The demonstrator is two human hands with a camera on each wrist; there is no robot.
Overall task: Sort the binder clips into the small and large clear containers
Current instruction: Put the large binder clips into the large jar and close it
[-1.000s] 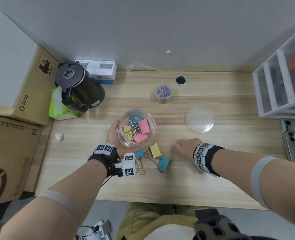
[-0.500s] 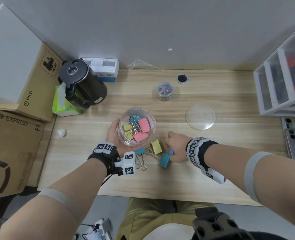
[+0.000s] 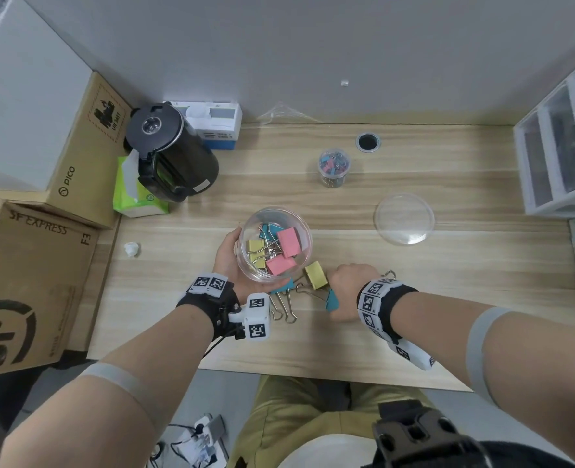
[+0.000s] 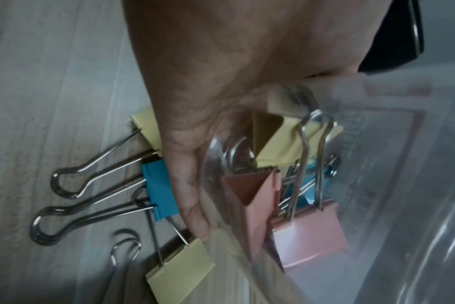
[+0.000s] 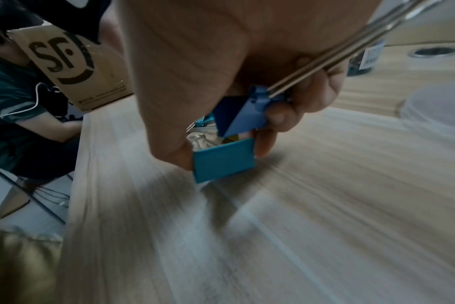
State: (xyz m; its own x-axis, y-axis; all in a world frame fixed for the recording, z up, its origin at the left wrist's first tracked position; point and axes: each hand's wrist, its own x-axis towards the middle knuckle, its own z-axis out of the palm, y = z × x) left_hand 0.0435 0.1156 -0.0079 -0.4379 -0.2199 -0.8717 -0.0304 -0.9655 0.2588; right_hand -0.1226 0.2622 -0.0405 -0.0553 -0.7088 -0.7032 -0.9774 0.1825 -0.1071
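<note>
My left hand grips the large clear container from the left side, its thumb along the wall. Inside lie pink, yellow and teal clips. Loose on the desk just in front are a yellow clip, a teal clip and another teal clip half under the container. My right hand holds a blue binder clip in curled fingers, its steel handles sticking out, and touches the teal clip. The small container with small clips stands farther back.
A clear round lid lies to the right. A black kettle, a green tissue pack and cardboard boxes crowd the left. A white drawer unit stands at the right edge. A cable hole is at the back.
My right hand has slid left along the desk onto the loose clips, with the blue clip in its fingers. My left hand has kept hold of the large container.
</note>
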